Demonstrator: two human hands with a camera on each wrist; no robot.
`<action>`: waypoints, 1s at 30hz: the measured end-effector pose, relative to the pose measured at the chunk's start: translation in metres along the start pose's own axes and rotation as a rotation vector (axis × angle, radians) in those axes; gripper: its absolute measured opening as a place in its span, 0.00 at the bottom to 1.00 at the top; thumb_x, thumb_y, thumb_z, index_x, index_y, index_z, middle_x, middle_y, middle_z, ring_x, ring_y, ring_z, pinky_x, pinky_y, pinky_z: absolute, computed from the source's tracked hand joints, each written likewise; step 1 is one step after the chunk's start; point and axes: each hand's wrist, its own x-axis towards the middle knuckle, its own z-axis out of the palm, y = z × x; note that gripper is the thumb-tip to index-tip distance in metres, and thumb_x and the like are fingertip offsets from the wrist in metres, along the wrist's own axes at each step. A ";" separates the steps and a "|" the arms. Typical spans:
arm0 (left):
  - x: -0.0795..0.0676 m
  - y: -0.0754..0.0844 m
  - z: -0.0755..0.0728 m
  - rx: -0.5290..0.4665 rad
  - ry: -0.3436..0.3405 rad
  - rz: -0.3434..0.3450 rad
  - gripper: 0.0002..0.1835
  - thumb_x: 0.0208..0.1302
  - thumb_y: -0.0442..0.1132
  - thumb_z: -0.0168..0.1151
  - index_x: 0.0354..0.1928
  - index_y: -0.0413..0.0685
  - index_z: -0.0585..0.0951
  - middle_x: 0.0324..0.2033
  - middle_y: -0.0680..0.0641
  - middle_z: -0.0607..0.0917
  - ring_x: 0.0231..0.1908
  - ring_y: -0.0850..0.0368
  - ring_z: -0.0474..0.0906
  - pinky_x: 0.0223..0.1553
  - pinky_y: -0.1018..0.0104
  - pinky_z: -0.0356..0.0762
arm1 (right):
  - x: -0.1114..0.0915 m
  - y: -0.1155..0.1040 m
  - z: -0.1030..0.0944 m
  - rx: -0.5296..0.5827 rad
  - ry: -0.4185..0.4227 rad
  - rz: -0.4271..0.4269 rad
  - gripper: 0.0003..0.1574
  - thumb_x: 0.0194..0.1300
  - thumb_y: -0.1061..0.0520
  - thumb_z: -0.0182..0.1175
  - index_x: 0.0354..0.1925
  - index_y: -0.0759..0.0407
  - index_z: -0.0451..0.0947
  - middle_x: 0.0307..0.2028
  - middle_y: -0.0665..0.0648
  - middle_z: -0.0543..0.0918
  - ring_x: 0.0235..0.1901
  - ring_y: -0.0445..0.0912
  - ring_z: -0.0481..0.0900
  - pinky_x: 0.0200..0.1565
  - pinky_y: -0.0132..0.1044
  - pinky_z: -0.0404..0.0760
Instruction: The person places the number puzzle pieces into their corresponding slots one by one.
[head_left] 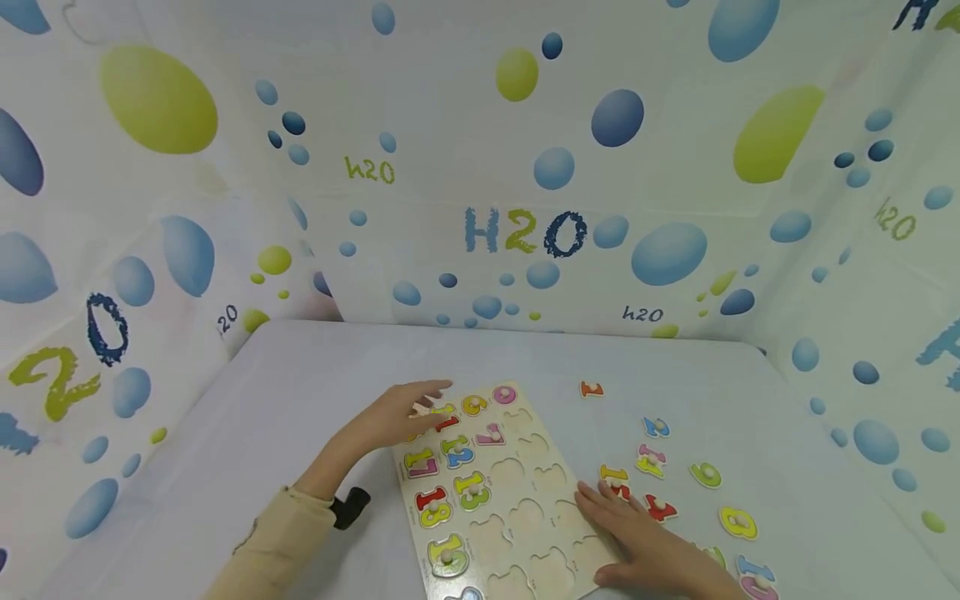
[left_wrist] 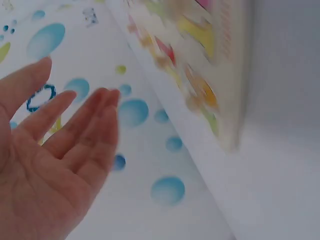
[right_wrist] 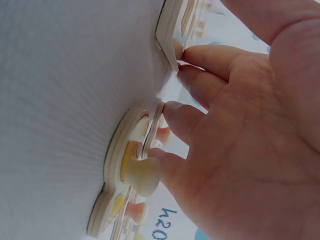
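Note:
A wooden number-puzzle board (head_left: 527, 518) lies on the table, with knobbed number pieces in its left and far recesses and bare recesses on its right side. My left hand (head_left: 397, 415) is over the board's far left part, near the red and yellow 11 piece (head_left: 447, 421). In the left wrist view its palm (left_wrist: 45, 180) shows, fingers extended and holding nothing. At the board's right edge, my right hand (head_left: 648, 540) rests with spread fingers. In the right wrist view its fingertips (right_wrist: 192, 80) touch the board's corner area, close to a loose piece with a pale knob (right_wrist: 142, 176).
Several loose number pieces lie right of the board: an orange-red 1 (head_left: 592, 389), a blue piece (head_left: 656, 427), a green one (head_left: 706, 475), a yellow one (head_left: 739, 523), a red one (head_left: 661, 507). Behind the white table (head_left: 337, 350) hangs a bubble-patterned curtain (head_left: 427, 200).

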 end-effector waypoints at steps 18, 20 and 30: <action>-0.057 -0.033 0.005 0.275 -0.187 -0.203 0.54 0.44 0.57 0.73 0.69 0.39 0.59 0.68 0.32 0.52 0.65 0.27 0.42 0.55 0.29 0.46 | 0.001 0.002 -0.001 -0.042 0.006 -0.039 0.53 0.55 0.36 0.60 0.70 0.60 0.55 0.68 0.60 0.58 0.65 0.63 0.51 0.59 0.22 0.27; -0.059 -0.034 0.006 0.271 -0.183 -0.205 0.54 0.44 0.56 0.73 0.69 0.39 0.59 0.68 0.32 0.52 0.65 0.27 0.42 0.55 0.29 0.46 | 0.002 0.001 -0.002 -0.053 0.006 -0.056 0.53 0.56 0.36 0.60 0.70 0.61 0.56 0.68 0.60 0.59 0.65 0.63 0.52 0.60 0.22 0.28; -0.061 -0.037 0.007 0.253 -0.184 -0.187 0.53 0.46 0.57 0.72 0.69 0.40 0.59 0.68 0.32 0.52 0.65 0.27 0.41 0.55 0.28 0.45 | 0.034 -0.002 -0.053 -0.020 -0.026 0.103 0.43 0.61 0.49 0.63 0.68 0.62 0.59 0.68 0.60 0.59 0.65 0.58 0.56 0.59 0.58 0.58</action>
